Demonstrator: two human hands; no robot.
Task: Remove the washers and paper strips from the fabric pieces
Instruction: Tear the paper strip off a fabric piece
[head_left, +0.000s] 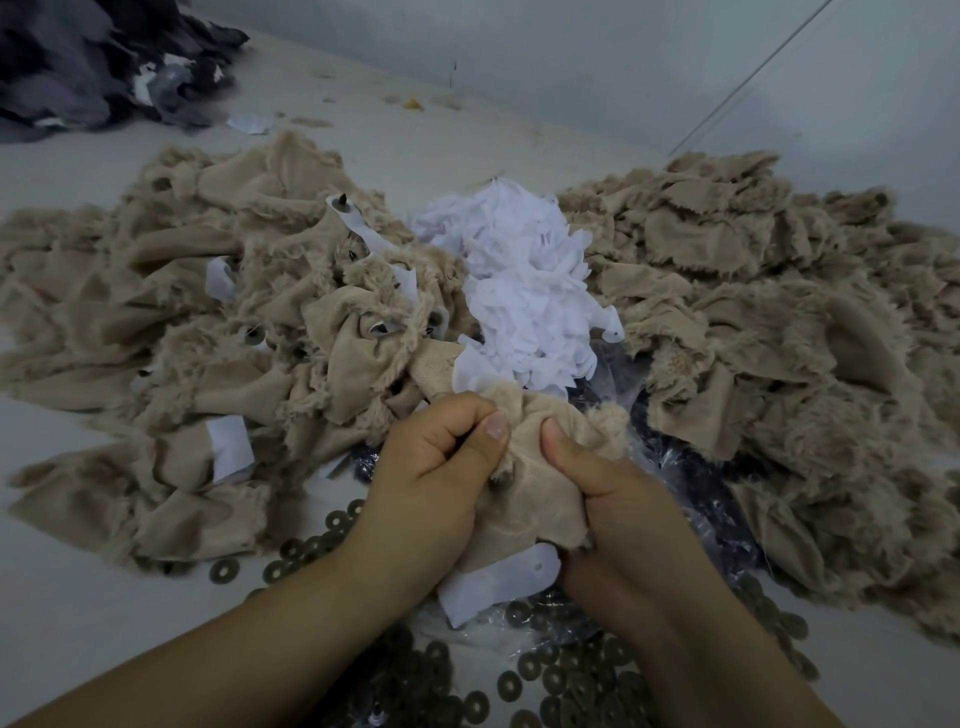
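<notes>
Both your forearms come in bare from 6 o'clock and meet near the centre. Your left hand (441, 467) is curled into a fist, thumb pointing toward 2 o'clock, pinching at its tip. Your right hand (618, 509) sits close beside it at 3 o'clock, fingers tucked under, thumb pressed toward 11 o'clock.

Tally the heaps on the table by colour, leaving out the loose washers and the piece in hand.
Tan fabric heaps: 2, left and right
White paper heap: 1
Dark grey fabric heap: 1
Total: 4
</notes>
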